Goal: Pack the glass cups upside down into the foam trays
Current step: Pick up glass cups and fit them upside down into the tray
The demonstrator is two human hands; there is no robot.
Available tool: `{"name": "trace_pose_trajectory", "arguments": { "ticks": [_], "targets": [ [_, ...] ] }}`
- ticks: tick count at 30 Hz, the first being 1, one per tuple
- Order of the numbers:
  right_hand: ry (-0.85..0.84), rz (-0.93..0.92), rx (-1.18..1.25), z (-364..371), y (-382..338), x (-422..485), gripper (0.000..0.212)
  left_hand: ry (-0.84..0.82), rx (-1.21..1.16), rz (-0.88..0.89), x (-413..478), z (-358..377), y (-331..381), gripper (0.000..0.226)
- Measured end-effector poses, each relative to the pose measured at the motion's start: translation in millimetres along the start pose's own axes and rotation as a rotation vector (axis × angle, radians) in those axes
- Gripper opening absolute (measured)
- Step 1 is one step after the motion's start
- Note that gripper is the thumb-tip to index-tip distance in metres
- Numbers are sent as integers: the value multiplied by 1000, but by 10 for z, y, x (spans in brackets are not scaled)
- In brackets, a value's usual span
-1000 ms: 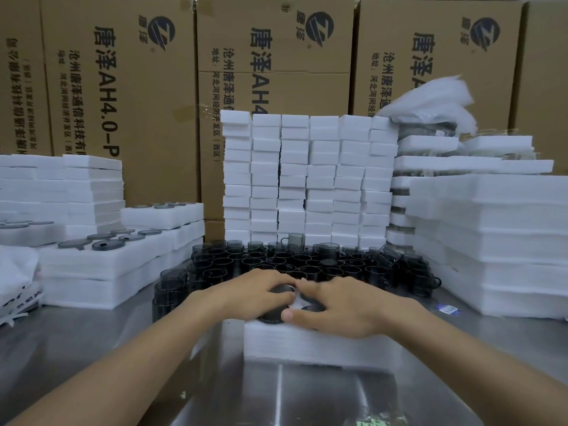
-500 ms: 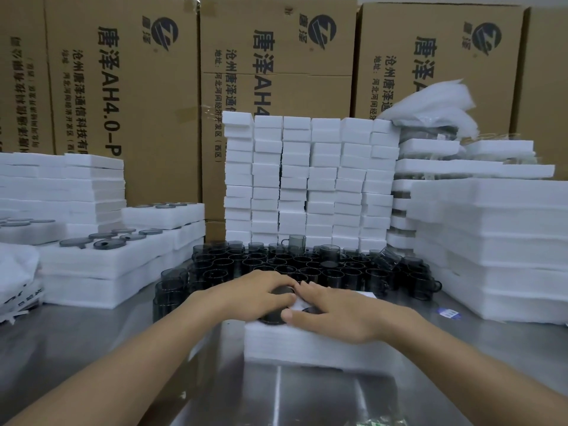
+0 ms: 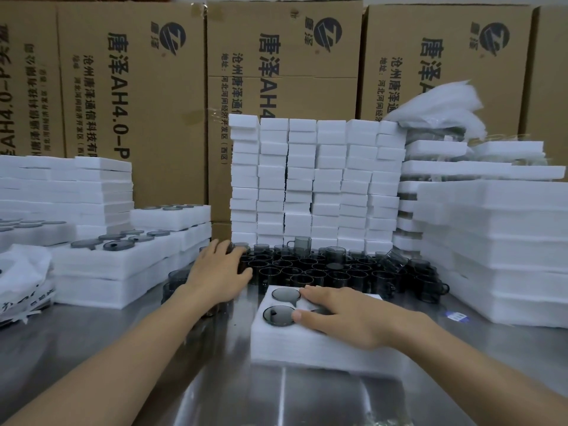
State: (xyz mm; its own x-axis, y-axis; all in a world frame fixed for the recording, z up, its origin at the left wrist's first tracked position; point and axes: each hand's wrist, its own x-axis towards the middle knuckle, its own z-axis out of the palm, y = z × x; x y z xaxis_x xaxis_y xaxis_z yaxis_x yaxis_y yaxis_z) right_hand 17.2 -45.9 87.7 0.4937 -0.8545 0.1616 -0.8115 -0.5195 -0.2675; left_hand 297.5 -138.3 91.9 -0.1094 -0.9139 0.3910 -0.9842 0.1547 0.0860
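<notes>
A white foam tray (image 3: pixel 307 348) lies on the steel table in front of me. Two dark glass cups sit upside down in its left slots, one at the back (image 3: pixel 285 294) and one at the front (image 3: pixel 279 315). My right hand (image 3: pixel 347 315) rests flat on the tray, fingers straight, covering the slots to the right. Behind the tray stands a dense cluster of dark glass cups (image 3: pixel 322 272), mouths up. My left hand (image 3: pixel 218 272) reaches over the cluster's left edge, fingers loosely spread above the cups; no cup is visibly held.
Stacks of foam trays, some with cups packed, stand at left (image 3: pixel 123 259). Tall piles of white foam blocks (image 3: pixel 307 179) rise behind the cups, and more foam sheets (image 3: pixel 491 241) at right. Cardboard boxes (image 3: pixel 276 72) form the back wall. A plastic bag (image 3: pixel 21 278) lies far left.
My left hand has left the tray and moved back and left to the loose cups, uncovering two upside-down cups. My right hand stays on the tray.
</notes>
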Motion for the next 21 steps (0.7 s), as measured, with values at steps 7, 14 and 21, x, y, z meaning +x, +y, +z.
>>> {"name": "trace_pose_trajectory", "arguments": {
  "ticks": [7,14,21],
  "targets": [
    [-9,4,-3,-16,-47,-26,51,-341,70,-56,29,137,-75,75],
    [7,-15,15,-11,-58,-27,37,-232,-61,10,73,145,-89,40],
    [32,-15,14,-5,-75,-23,43,-101,-146,8,97,156,-77,59]
  ]
}}
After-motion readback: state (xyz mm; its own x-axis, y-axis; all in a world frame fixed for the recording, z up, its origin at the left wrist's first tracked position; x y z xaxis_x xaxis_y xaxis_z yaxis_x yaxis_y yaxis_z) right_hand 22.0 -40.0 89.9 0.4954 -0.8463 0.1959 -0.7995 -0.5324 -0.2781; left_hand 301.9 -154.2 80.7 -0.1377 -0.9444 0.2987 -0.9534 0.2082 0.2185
